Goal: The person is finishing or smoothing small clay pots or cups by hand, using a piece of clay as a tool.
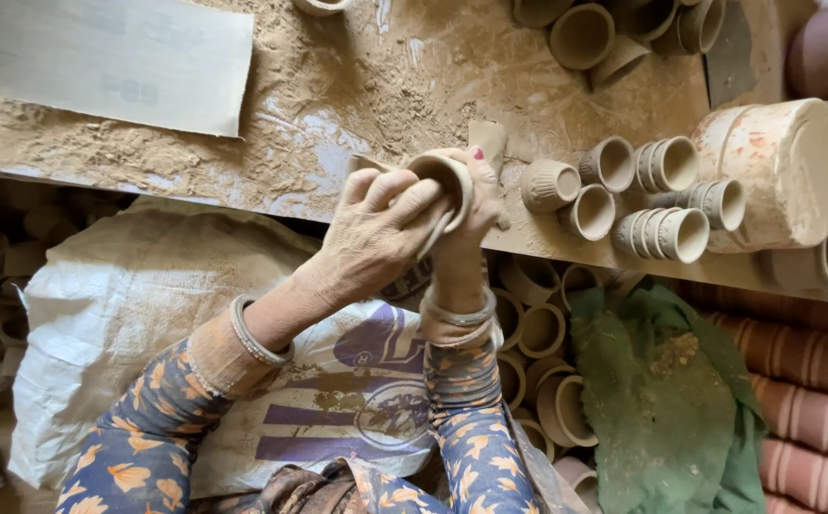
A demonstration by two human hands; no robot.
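Observation:
My left hand point(376, 233) and my right hand point(466, 224) meet over the edge of a dusty wooden board point(338, 95). Between them they hold a small unfired clay cup point(444, 183), its mouth turned to the right. The fingers of my left hand press a small piece of sandpaper against the cup's side. My right hand grips the cup from behind, thumb up by its rim. Both wrists wear metal bangles, and the sleeves are blue with orange flowers.
Several small clay cups point(623, 195) lie on their sides on the board to the right, next to a large pale pot point(785, 171). More cups point(542, 333) sit below the board. A sandpaper sheet point(119, 62) lies far left. A white sack point(147, 295), green cloth point(661, 390).

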